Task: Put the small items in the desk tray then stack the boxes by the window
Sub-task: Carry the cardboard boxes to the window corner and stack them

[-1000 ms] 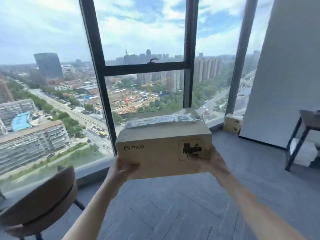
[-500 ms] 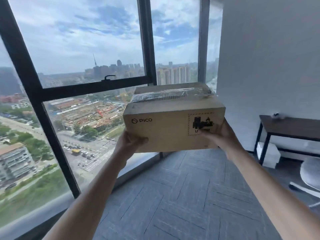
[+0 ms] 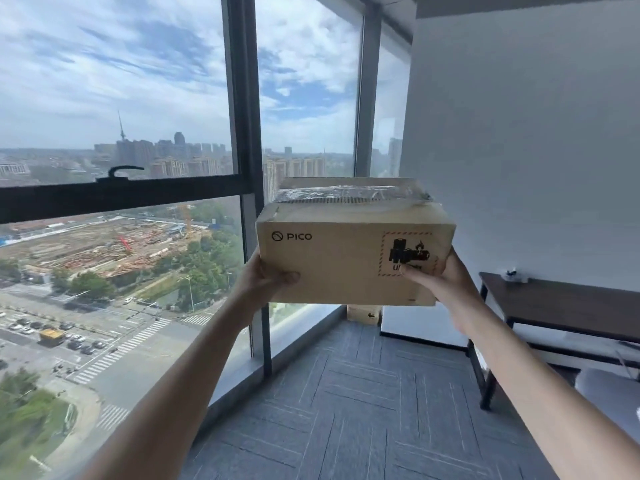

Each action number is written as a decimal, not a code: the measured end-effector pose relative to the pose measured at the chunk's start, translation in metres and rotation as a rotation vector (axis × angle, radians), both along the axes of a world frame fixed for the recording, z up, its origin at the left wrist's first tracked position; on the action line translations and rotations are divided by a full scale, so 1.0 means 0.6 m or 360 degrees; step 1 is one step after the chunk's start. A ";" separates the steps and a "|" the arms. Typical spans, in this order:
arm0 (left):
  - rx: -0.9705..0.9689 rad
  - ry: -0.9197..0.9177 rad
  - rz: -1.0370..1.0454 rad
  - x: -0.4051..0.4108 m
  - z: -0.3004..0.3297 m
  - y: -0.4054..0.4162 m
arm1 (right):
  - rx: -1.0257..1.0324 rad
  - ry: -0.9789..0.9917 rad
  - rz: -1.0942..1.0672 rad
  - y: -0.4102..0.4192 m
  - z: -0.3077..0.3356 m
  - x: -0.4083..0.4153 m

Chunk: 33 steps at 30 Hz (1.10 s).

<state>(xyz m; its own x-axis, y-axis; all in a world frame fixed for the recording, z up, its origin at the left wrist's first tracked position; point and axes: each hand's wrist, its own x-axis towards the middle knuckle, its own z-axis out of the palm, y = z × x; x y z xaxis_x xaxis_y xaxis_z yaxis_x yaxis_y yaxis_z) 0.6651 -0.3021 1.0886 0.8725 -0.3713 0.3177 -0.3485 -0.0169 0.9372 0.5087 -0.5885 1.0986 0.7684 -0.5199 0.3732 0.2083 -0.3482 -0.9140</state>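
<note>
Cardboard box (image 3: 346, 258) held up in the air between both hands, in front of the window (image 3: 121, 168).

The left hand (image 3: 266, 280) grips the box's lower left corner with the thumb laid across the front face; its other fingers are hidden behind the box. The right hand (image 3: 440, 284) grips the lower right corner, thumb over the printed warning label, covering part of its lettering, the rest of its fingers out of sight. Below the hands, a second, smaller box (image 3: 363, 313) sits on the floor (image 3: 346, 410) by the window, mostly hidden by the held one. Right of the right hand stands a dark surface (image 3: 561, 303), cut off by the edge; a small object (image 3: 512, 273) on it is too small to make out.
</note>
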 end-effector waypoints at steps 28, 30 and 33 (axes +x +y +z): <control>0.0154 0.0086 -0.0157 1.170 -0.053 -0.686 | 0.0103 0.0130 -0.0166 -0.664 -0.088 1.144; 0.0171 0.0068 -0.0175 1.254 -0.061 -0.729 | 0.0101 0.0128 -0.0183 -0.705 -0.097 1.226; 0.0193 0.0048 -0.0246 1.390 -0.082 -0.798 | 0.0122 0.0125 -0.0217 -0.769 -0.118 1.346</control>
<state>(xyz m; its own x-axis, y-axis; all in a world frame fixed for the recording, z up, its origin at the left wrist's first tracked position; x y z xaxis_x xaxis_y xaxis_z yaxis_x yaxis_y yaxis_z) 1.4989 -0.7809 1.0394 0.8105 -0.5355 0.2372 -0.3274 -0.0785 0.9416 1.3164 -1.0500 1.0277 0.7140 -0.6459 0.2703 0.0911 -0.2970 -0.9505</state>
